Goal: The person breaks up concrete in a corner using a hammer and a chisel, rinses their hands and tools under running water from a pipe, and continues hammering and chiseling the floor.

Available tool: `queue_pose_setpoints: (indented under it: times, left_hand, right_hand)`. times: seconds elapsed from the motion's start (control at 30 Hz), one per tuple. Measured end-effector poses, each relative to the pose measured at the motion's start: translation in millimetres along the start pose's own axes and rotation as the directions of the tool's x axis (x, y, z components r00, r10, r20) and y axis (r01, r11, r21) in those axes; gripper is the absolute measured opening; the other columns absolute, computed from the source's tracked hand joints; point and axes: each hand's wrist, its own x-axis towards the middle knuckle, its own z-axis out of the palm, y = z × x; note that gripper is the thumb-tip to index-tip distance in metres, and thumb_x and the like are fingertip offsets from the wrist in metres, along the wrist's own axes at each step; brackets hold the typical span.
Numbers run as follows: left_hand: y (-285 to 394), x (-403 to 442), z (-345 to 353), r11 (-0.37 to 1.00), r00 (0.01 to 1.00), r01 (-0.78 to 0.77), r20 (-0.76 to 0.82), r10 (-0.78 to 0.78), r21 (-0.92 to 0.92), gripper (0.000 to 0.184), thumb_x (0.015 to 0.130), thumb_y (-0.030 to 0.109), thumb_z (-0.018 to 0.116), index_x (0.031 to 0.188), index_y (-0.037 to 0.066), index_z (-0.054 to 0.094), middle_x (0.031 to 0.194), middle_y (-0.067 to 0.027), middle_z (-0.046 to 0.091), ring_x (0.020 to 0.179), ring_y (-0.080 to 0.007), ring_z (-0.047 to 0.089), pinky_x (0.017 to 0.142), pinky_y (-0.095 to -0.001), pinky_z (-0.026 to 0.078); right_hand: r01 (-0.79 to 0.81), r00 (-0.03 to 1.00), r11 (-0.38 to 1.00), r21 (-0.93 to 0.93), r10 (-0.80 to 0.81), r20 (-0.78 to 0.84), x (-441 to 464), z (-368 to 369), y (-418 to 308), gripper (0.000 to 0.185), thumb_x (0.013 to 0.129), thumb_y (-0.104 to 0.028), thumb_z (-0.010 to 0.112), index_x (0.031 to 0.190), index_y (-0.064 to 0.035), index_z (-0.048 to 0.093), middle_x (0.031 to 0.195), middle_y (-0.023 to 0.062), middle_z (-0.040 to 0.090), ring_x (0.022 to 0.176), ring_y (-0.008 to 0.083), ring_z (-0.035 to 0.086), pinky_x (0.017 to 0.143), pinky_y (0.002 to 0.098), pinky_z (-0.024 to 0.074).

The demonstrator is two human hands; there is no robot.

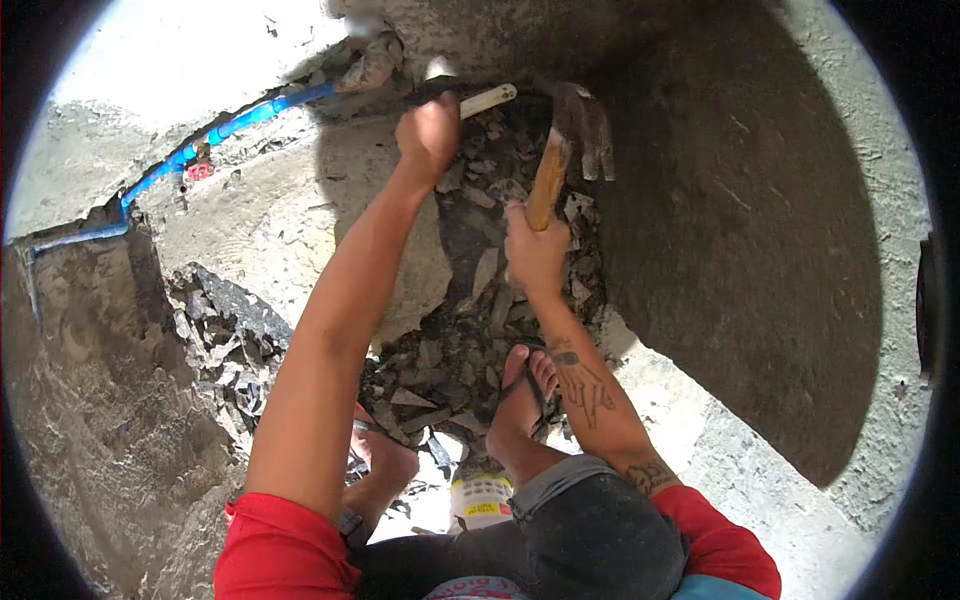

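Wood, yellow-brown and worn, forms the handle of the dark metal-headed hammer (549,185) in your right hand (537,250), whose fingers are wrapped around the grip. The head stands beyond that hand, near the dark, shaded wall surface (740,240), its forked-looking end turned towards you. You have your left hand (430,140) closed around a slim cream-white rod (488,101), and its dotted end points up and right, towards the hammer head but apart from it. You cannot tell from this view where the rod's other end rests.

Below both hands lie broken, flat grey shards of rubble (485,272), spread around your sandalled feet (520,392). Left of them is a large, pale, rough concrete slab (270,225). Along its far edge runs a bright blue plastic pipe (255,118) with a small red valve handle (200,172). A white tub with a yellow label (482,507) sits between your legs.
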Motion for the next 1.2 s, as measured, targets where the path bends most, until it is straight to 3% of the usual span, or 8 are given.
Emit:
queue_pose_setpoints:
  times: [0.1,0.2,0.27,0.47,0.9,1.0,1.07,1.2]
  left_hand:
    - [-7,7,7,0.999,1.000,-0.004,0.017,0.003,0.046,0.031,0.094,0.029,0.045,0.091,0.003,0.063,0.075,-0.0208,0.065,0.069,-0.0386,0.066,0.062,-0.0473,0.052]
    - [-22,15,29,0.994,0.999,-0.015,0.048,0.010,0.110,0.020,0.090,0.021,0.050,0.094,0.003,0.058,0.075,-0.0194,0.066,0.069,-0.0376,0.067,0.059,-0.0474,0.052]
    - [-23,14,31,0.986,0.999,-0.031,0.043,0.024,0.166,0.015,0.088,0.017,0.053,0.096,0.004,0.057,0.075,-0.0185,0.066,0.070,-0.0367,0.067,0.058,-0.0469,0.053]
    - [8,-7,3,0.954,0.972,-0.218,0.134,0.193,0.207,0.011,0.085,0.012,0.055,0.094,0.006,0.058,0.074,-0.0168,0.066,0.068,-0.0325,0.068,0.056,-0.0418,0.054]
    - [-3,-2,-1,0.987,0.999,0.000,-0.031,0.005,0.159,0.012,0.084,0.015,0.060,0.087,0.004,0.064,0.072,-0.0163,0.066,0.069,-0.0307,0.068,0.057,-0.0419,0.054]
    - [-9,-6,-5,0.987,0.997,0.017,0.068,-0.028,0.159,0.016,0.086,0.016,0.056,0.090,0.004,0.064,0.077,-0.0179,0.067,0.074,-0.0337,0.068,0.061,-0.0432,0.054]
    - [-15,-8,-4,0.973,0.988,-0.043,0.157,0.006,0.229,0.017,0.087,0.016,0.053,0.092,0.003,0.063,0.080,-0.0194,0.067,0.078,-0.0364,0.068,0.064,-0.0444,0.054]
    - [-13,-21,-3,0.966,0.981,-0.137,0.162,0.103,0.218,0.016,0.086,0.014,0.053,0.090,0.005,0.066,0.082,-0.0172,0.067,0.077,-0.0343,0.068,0.064,-0.0432,0.054]
  right_hand:
    - [0.007,1.000,0.997,-0.073,-0.008,-0.019,14,14,16,0.021,0.084,-0.017,0.063,0.072,-0.0033,0.053,0.057,0.0004,0.050,0.047,0.0095,0.049,0.043,0.0263,0.0381]
    - [-0.277,0.951,0.946,-0.167,0.295,0.089,28,16,8,0.020,0.083,-0.017,0.063,0.072,-0.0028,0.053,0.056,0.0015,0.050,0.045,0.0114,0.048,0.041,0.0272,0.0373]
    - [-0.398,0.915,0.917,0.036,0.394,0.084,18,4,-13,0.019,0.084,-0.016,0.064,0.074,-0.0029,0.053,0.055,0.0016,0.048,0.043,0.0114,0.047,0.039,0.0284,0.0362]
    - [-0.271,0.963,0.947,0.175,0.269,0.032,8,-9,-23,0.017,0.085,-0.014,0.063,0.077,-0.0042,0.052,0.054,-0.0006,0.046,0.042,0.0089,0.044,0.038,0.0274,0.0345]
    - [-0.211,0.977,0.961,0.179,0.204,0.062,6,25,11,0.021,0.084,-0.018,0.065,0.073,-0.0046,0.052,0.056,0.0009,0.050,0.044,0.0111,0.048,0.039,0.0277,0.0368]
    - [-0.393,0.895,0.912,-0.117,0.408,0.179,28,39,12,0.019,0.083,-0.017,0.064,0.075,-0.0043,0.053,0.058,0.0007,0.050,0.044,0.0111,0.048,0.039,0.0281,0.0374]
    - [-0.438,0.896,0.881,0.178,0.411,0.169,23,36,-11,0.019,0.084,-0.018,0.065,0.079,-0.0043,0.052,0.057,-0.0006,0.047,0.044,0.0100,0.045,0.039,0.0279,0.0372]
    - [-0.378,0.926,0.867,0.325,0.356,0.126,-15,3,-45,0.018,0.085,-0.016,0.064,0.082,-0.0045,0.050,0.056,-0.0015,0.043,0.042,0.0088,0.042,0.039,0.0273,0.0354]
